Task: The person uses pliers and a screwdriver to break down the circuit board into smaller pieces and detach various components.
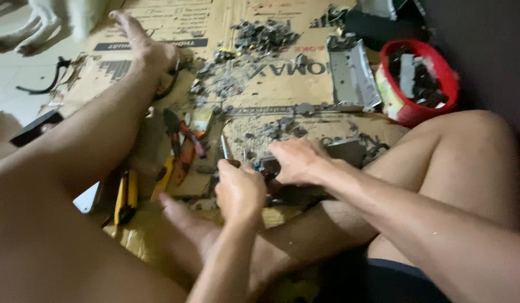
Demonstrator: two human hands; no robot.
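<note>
Cardboard sheet [176,22] underlies everything. Beyond its centre lies a grey metal chassis [352,76] — red bucket [439,104] beside. At its near edge, your right hand [296,160] presses, fingers spread, on a dark device [305,168]; your left hand [239,191] fists a screwdriver [224,148] — just beside it.

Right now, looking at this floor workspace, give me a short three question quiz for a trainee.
1. True or false: the red bucket sits empty.
2. What does the left hand grip? A) a screwdriver B) a hammer C) a paintbrush
3. Fill in: the right hand presses down on a dark metal ____.

Key
1. False, it holds dark scrap parts.
2. A, its shaft points up from the fist.
3. Device casing; its exact kind is too blurred to tell. It lies on the cardboard sheet near the grey metal chassis and yellow-handled pliers.
</note>
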